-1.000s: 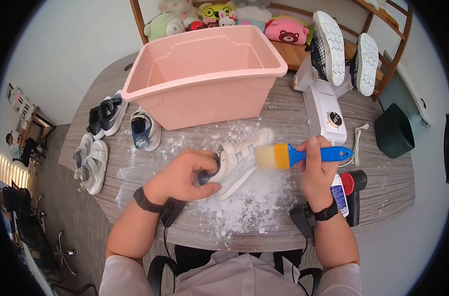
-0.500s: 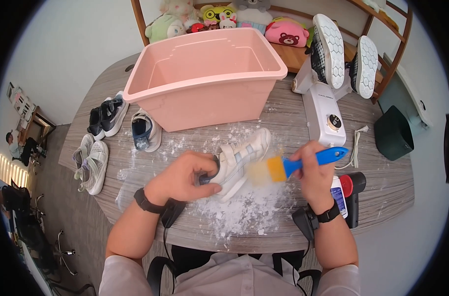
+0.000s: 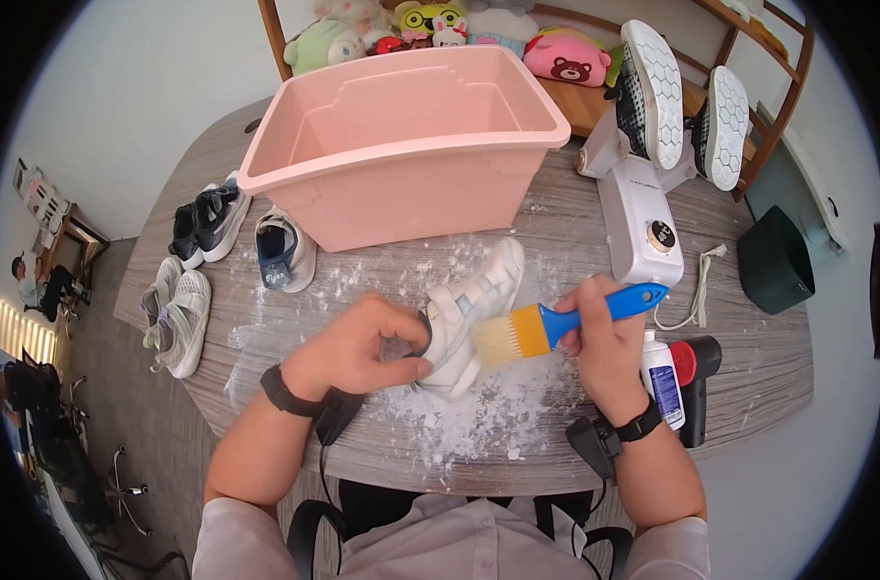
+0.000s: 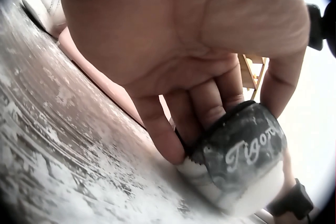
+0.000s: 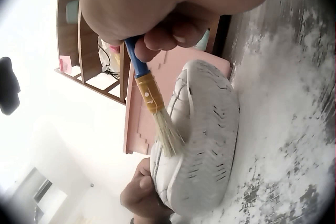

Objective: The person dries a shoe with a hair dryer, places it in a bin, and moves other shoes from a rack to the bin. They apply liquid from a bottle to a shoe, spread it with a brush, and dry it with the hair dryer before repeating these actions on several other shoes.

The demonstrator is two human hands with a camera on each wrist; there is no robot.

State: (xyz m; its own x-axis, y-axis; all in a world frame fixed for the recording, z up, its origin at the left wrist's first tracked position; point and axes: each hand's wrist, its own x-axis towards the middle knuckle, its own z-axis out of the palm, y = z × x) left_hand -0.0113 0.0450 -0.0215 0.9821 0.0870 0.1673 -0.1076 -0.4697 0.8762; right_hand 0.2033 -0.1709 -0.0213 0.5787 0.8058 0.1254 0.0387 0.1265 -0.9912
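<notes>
My left hand (image 3: 362,338) grips a white shoe (image 3: 488,285) at its heel opening, fingers inside and thumb at the outer heel. In the left wrist view the dark heel patch (image 4: 247,150) carries white lettering. My right hand (image 3: 604,343) holds a paintbrush (image 3: 532,333) by its blue handle. Its pale bristles (image 5: 169,134) lie against the shoe's side just above the sole, as the right wrist view shows. The shoe's patterned sole edge (image 5: 212,129) faces that camera. White powder (image 3: 488,416) covers the tabletop under and around the shoe.
Behind the shoe stands a pink tub (image 3: 401,208). Another white shoe (image 3: 287,253) and two further pairs sit at left. At right are a white shoe dryer (image 3: 643,227) bearing two shoes, a white bottle (image 3: 663,382), a black-and-red device (image 3: 696,372) and a dark bin (image 3: 776,261).
The brush has moved left and down along the shoe's side, from near the toe toward the heel. The shoe's toe has swung slightly left, with my left hand still on its heel.
</notes>
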